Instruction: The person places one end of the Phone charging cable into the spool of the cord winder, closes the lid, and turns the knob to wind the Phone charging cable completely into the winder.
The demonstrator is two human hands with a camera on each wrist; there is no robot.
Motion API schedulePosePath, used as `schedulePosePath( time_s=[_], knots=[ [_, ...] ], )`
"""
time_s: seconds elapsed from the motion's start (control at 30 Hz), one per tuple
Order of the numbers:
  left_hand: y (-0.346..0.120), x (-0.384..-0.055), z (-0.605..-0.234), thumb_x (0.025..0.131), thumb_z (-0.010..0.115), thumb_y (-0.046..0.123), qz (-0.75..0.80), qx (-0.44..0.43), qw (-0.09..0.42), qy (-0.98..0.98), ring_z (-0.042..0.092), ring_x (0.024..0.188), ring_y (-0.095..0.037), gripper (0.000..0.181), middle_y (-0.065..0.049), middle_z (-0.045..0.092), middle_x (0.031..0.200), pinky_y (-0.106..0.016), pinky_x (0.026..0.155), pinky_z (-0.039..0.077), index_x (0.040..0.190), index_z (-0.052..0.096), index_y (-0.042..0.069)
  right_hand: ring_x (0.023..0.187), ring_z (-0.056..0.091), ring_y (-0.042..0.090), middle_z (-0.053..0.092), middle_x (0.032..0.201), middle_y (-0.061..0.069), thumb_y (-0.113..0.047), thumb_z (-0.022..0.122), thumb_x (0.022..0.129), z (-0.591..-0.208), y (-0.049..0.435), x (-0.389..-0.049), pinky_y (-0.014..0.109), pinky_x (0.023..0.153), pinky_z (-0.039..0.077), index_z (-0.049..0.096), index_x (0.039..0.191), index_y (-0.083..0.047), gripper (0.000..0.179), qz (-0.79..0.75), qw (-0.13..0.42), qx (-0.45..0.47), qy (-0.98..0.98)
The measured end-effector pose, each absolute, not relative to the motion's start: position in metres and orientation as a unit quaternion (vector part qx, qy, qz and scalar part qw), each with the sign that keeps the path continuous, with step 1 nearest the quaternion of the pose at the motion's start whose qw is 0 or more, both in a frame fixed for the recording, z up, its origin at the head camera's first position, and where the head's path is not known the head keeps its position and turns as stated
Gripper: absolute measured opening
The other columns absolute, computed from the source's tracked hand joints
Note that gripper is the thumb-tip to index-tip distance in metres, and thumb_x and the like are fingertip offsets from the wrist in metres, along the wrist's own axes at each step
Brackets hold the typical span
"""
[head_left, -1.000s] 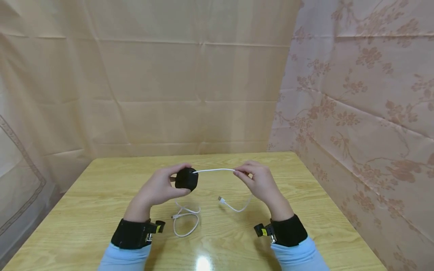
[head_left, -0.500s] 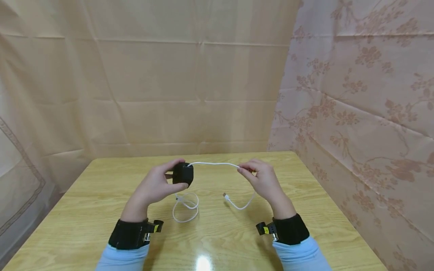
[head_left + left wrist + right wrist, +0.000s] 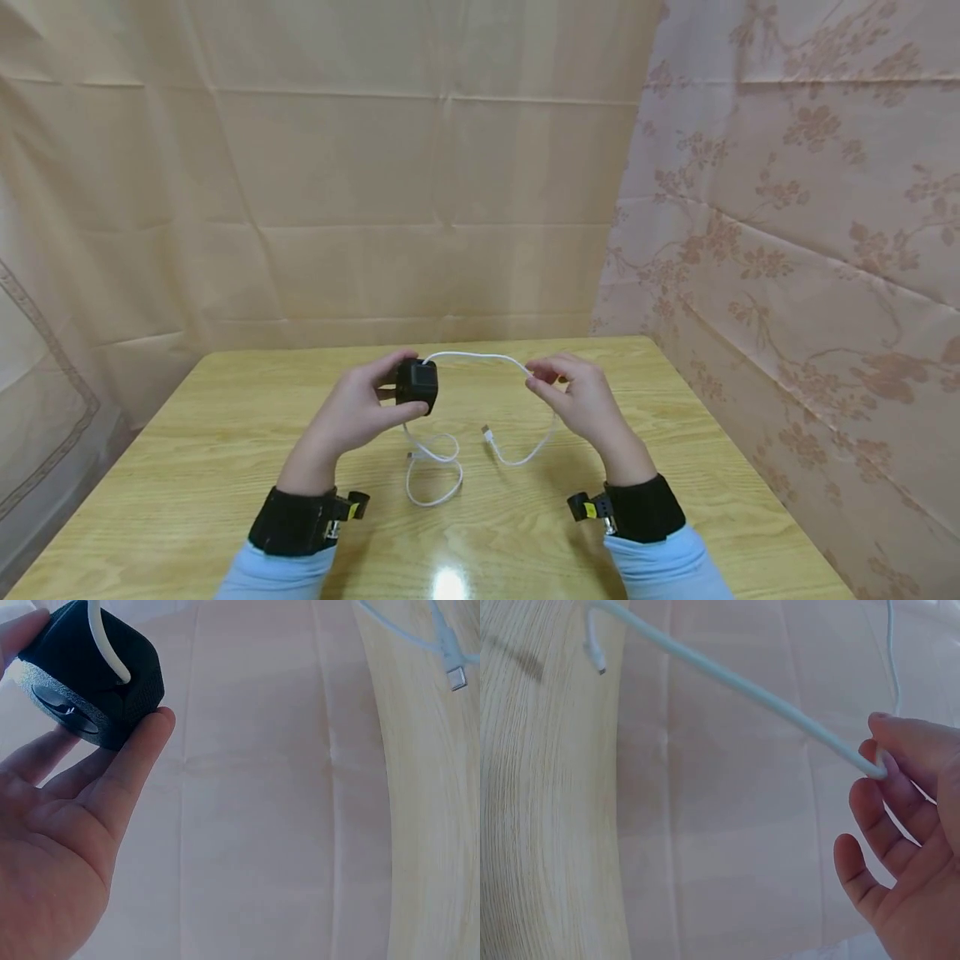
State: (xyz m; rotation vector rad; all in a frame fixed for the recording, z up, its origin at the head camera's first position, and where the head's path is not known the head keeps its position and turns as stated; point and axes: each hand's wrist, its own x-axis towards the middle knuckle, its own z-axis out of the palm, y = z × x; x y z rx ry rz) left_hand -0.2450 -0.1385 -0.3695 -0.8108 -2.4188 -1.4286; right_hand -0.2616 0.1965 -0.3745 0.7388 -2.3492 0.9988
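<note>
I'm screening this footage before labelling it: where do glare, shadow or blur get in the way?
Head view: a bright glare spot near the bottom edge on the wooden table, plus soft shadows by the wrists; left wrist view: the black block looks dark against the pale cloth; right wrist view: slightly hazy, the white plug soft, a shadow at upper left.

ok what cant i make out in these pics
Head view: where the white loop goes at its upper end, hidden by the left hand.
Left wrist view: the cable above the black block, cut off by the top edge.
Right wrist view: the stretch the right hand pinches, hidden by its thumb; the connector's details, too small.
</note>
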Motion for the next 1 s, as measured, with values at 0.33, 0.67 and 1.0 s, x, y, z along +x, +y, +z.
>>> schedulePosePath(
  time_s=[0.33,0.67,1.0],
  knots=[
    [-0.128,-0.245,-0.374,0.083,0.086,0.016,-0.503,-0.286,0.086,-0.811,0.068,0.107,-0.029,0.060,-0.014,0.068,0.120,-0.038,0.085,0.057,0.137,0.061,0.010,0.096,0.065,0.020,0.072,0.107,0.002,-0.018,0.075,0.095,-0.375,0.197,-0.261,0.049,0.083,0.054,0.073,0.119,-0.008,0.027,0.380,0.225,0.274,-0.855],
    [-0.129,-0.244,-0.371,0.086,0.084,0.016,-0.528,-0.265,0.057,-0.805,0.069,0.105,-0.033,0.061,-0.018,0.066,0.125,-0.032,0.081,0.058,0.142,0.057,0.010,0.124,0.055,0.025,0.061,0.133,0.003,-0.023,0.082,0.089,-0.376,0.189,-0.258,0.051,0.093,0.051,0.073,0.120,-0.011,0.034,0.398,0.187,0.332,-0.835],
    [-0.128,-0.242,-0.370,0.087,0.083,0.017,-0.523,-0.265,0.047,-0.809,0.069,0.106,-0.030,0.064,-0.018,0.065,0.127,-0.037,0.083,0.058,0.143,0.054,0.008,0.131,0.050,0.029,0.056,0.139,0.005,-0.030,0.089,0.081,-0.391,0.172,-0.259,0.053,0.105,0.042,0.072,0.118,-0.014,0.043,0.366,0.134,0.358,-0.848]
  ],
)
